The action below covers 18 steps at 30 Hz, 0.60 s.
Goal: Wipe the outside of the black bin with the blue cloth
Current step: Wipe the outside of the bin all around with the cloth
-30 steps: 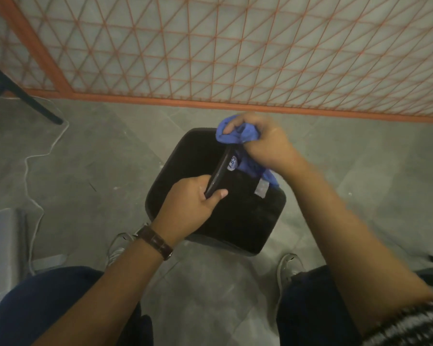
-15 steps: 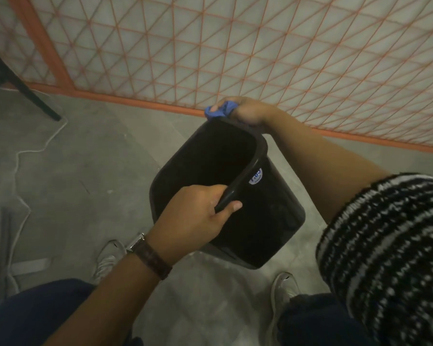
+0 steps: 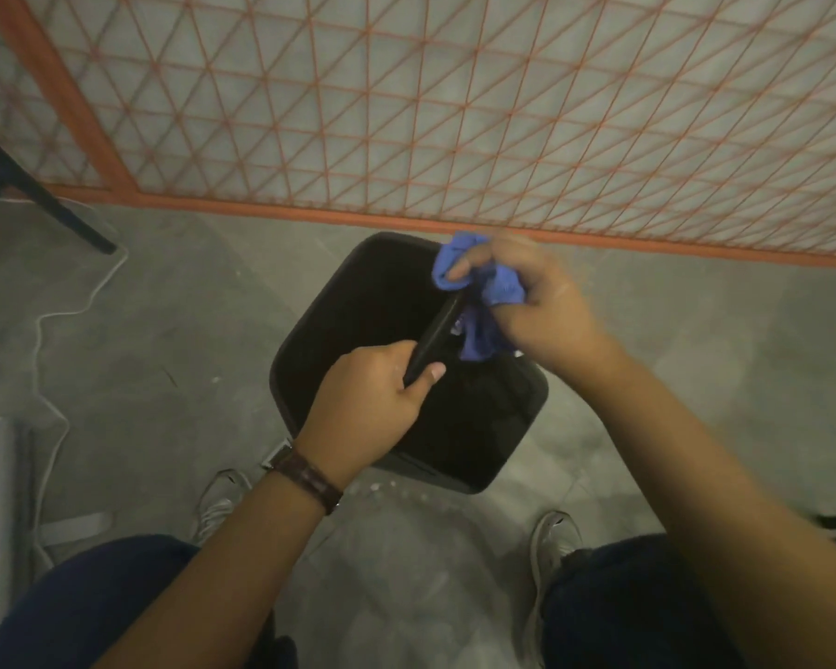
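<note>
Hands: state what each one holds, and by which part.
The left hand grips the black bin by its rim, thumb outside, fingers hidden. The right hand holds the bunched blue cloth around its middle, against the bin's upper outer side.

The scene is dim and flat, with a greenish-grey cast and no clear light source, so shadows on the grey concrete floor (image 3: 165, 359) are soft and faint. The inside of the black plastic bin (image 3: 479, 427) sinks into near-featureless darkness. Motion blur smears the right hand (image 3: 541, 301) and the orange wire mesh fence (image 3: 454, 113), whose straight bars bow outward toward the wide-angle edges.
</note>
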{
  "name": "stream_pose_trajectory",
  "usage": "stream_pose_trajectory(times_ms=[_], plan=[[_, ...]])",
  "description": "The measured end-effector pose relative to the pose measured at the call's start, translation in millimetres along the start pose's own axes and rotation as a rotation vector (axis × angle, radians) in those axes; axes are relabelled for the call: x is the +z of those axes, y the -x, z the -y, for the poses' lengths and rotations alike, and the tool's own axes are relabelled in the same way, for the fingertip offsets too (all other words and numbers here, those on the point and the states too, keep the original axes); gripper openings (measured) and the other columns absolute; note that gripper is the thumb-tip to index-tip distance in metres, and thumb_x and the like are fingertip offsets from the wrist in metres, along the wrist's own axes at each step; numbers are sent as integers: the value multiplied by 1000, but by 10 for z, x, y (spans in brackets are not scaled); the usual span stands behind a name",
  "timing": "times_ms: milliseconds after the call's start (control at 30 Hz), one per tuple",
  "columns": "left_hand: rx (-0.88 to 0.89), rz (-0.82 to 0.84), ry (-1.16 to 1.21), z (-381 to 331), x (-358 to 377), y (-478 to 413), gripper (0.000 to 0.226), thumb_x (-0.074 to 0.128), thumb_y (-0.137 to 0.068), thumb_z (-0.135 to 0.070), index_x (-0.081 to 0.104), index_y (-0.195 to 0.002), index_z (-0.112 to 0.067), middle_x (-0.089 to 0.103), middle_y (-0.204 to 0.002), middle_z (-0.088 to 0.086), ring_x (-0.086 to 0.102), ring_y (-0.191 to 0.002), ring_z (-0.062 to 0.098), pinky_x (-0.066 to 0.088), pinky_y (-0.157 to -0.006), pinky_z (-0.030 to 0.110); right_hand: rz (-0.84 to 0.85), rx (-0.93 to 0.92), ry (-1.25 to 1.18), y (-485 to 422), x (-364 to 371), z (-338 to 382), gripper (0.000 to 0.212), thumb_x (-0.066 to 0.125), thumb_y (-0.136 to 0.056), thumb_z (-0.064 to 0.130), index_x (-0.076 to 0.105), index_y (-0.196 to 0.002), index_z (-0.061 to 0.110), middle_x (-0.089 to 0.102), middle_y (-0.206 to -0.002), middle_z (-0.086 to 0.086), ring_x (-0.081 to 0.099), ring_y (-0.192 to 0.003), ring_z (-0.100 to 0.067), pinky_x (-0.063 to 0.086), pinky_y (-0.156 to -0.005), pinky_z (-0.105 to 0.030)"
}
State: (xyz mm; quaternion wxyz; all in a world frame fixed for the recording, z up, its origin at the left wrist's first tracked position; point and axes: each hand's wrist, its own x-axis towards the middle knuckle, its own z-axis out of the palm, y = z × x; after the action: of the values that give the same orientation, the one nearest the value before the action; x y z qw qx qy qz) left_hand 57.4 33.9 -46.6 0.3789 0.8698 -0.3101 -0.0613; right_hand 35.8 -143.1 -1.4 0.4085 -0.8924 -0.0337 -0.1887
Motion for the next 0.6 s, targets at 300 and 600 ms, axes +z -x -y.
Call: stream_pose_trajectory(times_ms=[300,600], plan=[[-77,16,340,45,226,-36,21,59,-73,-24,65,-91,-12,69,-85,16,66,-78,21,52,-72,43,-86,-18,-11,643,481,110,52,51,-73,-1,46,-116,28,47,-114,19,47,-105,-21,39,-94,-18],[-487,189,1182,-170,232,32,44,45,-63,15,65,-94,-10,71,-74,3,66,-68,15,54,-60,22,-63,131,-306,498,515,-2,49,56,-72,4,45,-112,30,56,-115,-4,59,-106,-25,52,-91,-36]])
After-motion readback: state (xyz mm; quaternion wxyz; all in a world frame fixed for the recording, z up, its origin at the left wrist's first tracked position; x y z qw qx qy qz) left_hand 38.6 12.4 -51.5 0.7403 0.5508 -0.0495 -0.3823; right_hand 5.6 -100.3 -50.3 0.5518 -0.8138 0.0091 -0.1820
